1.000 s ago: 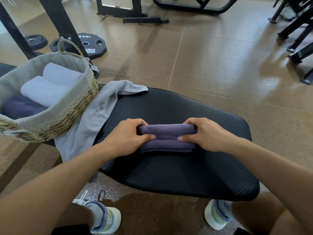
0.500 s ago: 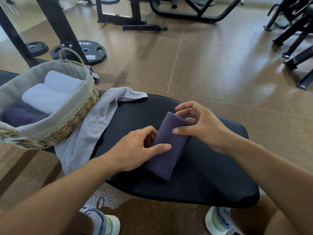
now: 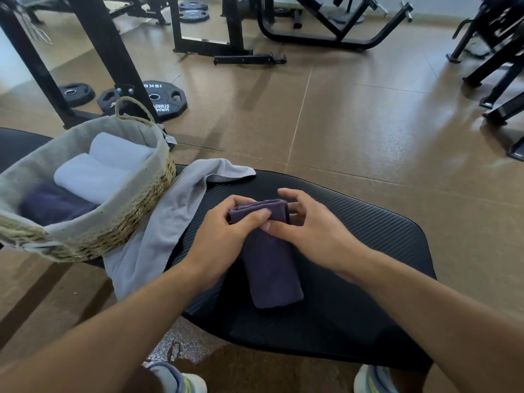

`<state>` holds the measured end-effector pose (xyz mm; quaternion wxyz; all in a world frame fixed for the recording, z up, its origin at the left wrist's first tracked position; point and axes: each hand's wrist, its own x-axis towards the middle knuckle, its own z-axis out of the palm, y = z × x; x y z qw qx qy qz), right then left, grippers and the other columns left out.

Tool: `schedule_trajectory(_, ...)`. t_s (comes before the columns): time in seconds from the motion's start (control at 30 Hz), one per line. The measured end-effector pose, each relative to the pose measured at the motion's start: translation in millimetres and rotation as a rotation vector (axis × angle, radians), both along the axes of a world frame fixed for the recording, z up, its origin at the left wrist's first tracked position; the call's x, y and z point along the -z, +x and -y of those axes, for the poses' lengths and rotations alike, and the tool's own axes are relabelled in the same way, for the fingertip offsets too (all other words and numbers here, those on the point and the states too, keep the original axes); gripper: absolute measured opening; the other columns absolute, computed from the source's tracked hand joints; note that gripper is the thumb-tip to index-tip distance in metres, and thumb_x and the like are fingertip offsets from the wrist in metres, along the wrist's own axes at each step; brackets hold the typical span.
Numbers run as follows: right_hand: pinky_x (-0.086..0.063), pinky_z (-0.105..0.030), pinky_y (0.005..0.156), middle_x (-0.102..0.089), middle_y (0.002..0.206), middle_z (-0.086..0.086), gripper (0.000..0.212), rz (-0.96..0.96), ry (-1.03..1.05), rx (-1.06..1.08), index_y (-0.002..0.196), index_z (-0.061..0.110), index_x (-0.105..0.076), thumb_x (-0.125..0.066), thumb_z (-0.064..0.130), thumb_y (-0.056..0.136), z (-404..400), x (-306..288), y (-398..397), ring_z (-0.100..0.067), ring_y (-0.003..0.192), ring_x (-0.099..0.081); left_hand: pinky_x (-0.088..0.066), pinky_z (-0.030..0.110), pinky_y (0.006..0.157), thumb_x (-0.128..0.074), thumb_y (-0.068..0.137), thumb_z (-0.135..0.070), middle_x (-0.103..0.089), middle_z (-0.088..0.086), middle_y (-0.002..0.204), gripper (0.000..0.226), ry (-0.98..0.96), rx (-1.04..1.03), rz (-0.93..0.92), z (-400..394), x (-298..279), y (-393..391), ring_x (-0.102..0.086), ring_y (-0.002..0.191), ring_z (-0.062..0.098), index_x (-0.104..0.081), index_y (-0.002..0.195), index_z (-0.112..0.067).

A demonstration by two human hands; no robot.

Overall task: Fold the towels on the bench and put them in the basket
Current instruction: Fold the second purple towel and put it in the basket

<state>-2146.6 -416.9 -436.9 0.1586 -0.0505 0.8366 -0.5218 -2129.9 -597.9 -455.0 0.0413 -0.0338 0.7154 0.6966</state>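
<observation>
Purple towel (image 3: pixel 269 268), folded into a narrow strip, lies lengthwise on the black bench (image 3: pixel 368 251), and its far end is being turned over toward the person. The left hand (image 3: pixel 226 236) has its thumb on top and fingers curled round that folded end, pinching the layers; the right hand (image 3: pixel 309 228) sits just beside it with fingers loosely spread, thumb against the cloth, not really clamping. To do this fold well, the person would want to keep the stacked edges lined up at the far end, bring the doubled part down squarely over the strip, then press it flat with the right palm so the bundle stays tight. The risk, by the look of it, is the layers slipping apart when lifted. A grey towel (image 3: pixel 158 222) waits unfolded, draped over the bench edge and touching the woven basket (image 3: pixel 122 234), which stands at the left and already holds two pale rolled towels and a dark one.
</observation>
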Motion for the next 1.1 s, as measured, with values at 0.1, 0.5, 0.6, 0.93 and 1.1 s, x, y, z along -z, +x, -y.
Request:
schedule_trajectory(0.1, -0.048, -0.02, 0.101, -0.06, 0.134, 0.02, 0.075, -0.03, -0.016, 0.032, 0.153, 0.032, -0.04, -0.073, 0.045, 0.088, 9.3, 3.0, 4.6, 0.005, 0.117, -0.058, -0.054, 0.041, 0.086, -0.077, 0.074, -0.03, -0.075, 0.004, 0.098, 0.024, 0.087, -0.043, 0.017, 2.1, 1.2, -1.3, -0.069, 0.092, 0.016, -0.07, 0.096, -0.022)
schedule_trajectory(0.5, -0.039, -0.028, 0.116, -0.055, 0.144, 0.022, 0.044, -0.181, -0.006, 0.077, 0.149, 0.036, -0.047, -0.05, 0.038, 0.105, 21.8, 10.1, 18.5, 0.009, 0.134, -0.046, -0.06, 0.03, 0.072, -0.084, 0.071, -0.028, -0.075, 0.015, 0.112, 0.065, 0.349, -0.045, 0.204, -0.7, -7.0, 1.5, -0.074, 0.091, 0.02, -0.056, 0.128, -0.012)
schedule_trajectory(0.6, -0.03, -0.023, 0.119, -0.044, 0.153, 0.022, 0.049, -0.186, 0.05, 0.013, 0.155, 0.036, -0.035, -0.045, 0.038, 0.106, 23.4, 9.1, 21.7, 0.01, 0.14, -0.036, -0.057, 0.034, 0.08, -0.086, 0.073, -0.025, -0.077, 0.013, 0.109, 0.054, 0.235, -0.034, 0.178, 3.6, -1.6, -0.9, -0.074, 0.099, 0.025, -0.063, 0.121, -0.015)
schedule_trajectory(0.93, -0.03, -0.025, 0.119, -0.042, 0.155, 0.022, 0.053, -0.164, 0.127, -0.078, 0.156, 0.046, -0.027, -0.041, 0.05, 0.104, 27.3, 19.5, 17.9, 0.005, 0.142, -0.036, -0.055, 0.024, 0.089, -0.083, 0.08, -0.038, -0.077, -0.002, 0.104, 0.048, -0.161, -0.05, 0.001, 16.2, -1.8, -4.0, -0.072, 0.097, 0.003, -0.067, 0.122, -0.024)
schedule_trajectory(1.1, -0.031, -0.012, 0.109, -0.046, 0.152, 0.02, 0.053, -0.206, 0.174, -0.123, 0.156, 0.04, -0.03, -0.044, 0.046, 0.105, 30.4, 25.1, 16.7, 0.009, 0.134, -0.04, -0.05, 0.012, 0.074, -0.075, 0.09, -0.024, -0.074, -0.006, 0.094, 0.021, -0.278, -0.15, -0.101, 19.4, 6.3, -3.5, -0.069, 0.087, 0.001, -0.069, 0.111, -0.025)
